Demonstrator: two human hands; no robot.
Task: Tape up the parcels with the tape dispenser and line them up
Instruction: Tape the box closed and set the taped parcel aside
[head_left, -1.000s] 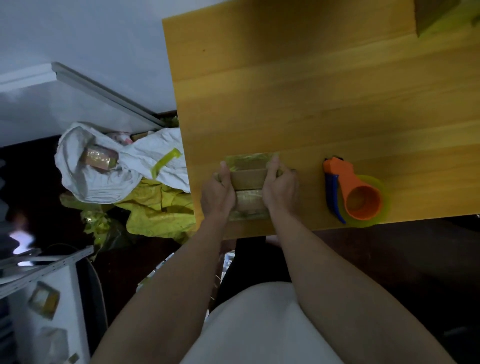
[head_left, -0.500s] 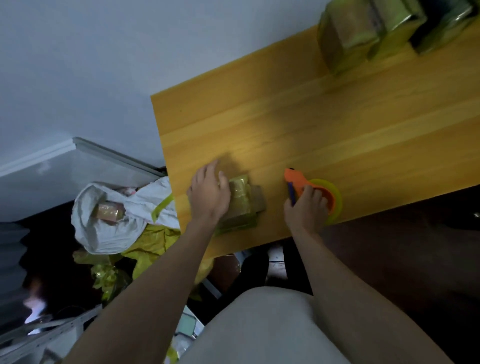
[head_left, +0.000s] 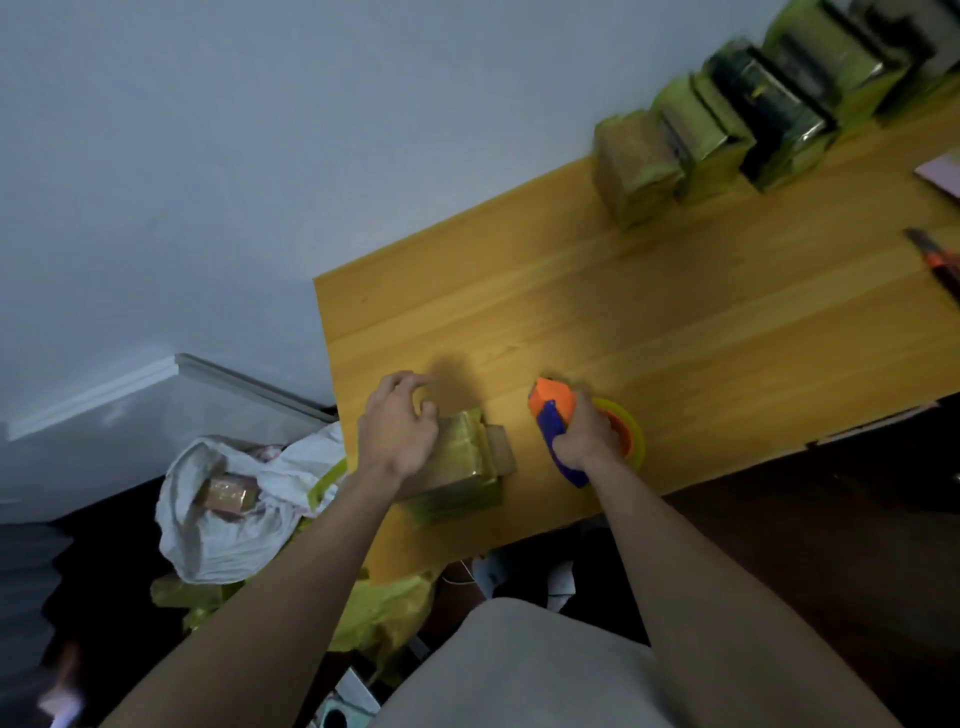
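Head view, parcel wrapped in yellow-green tape, cardboard flap bare

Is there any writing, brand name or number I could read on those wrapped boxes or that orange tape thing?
None can be read.
Tape dispenser: no lettering shows.
Parcel by the hands: plain tape and cardboard.
Row of parcels at the wall: any marks are too blurred to read.

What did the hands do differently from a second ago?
The right hand left the parcel, went right and now grips the tape dispenser by its blue handle. The left hand has lifted its curled fingers off the parcel's top and hovers at its left side. The parcel stayed near the front edge of the table, partly wrapped in tape.
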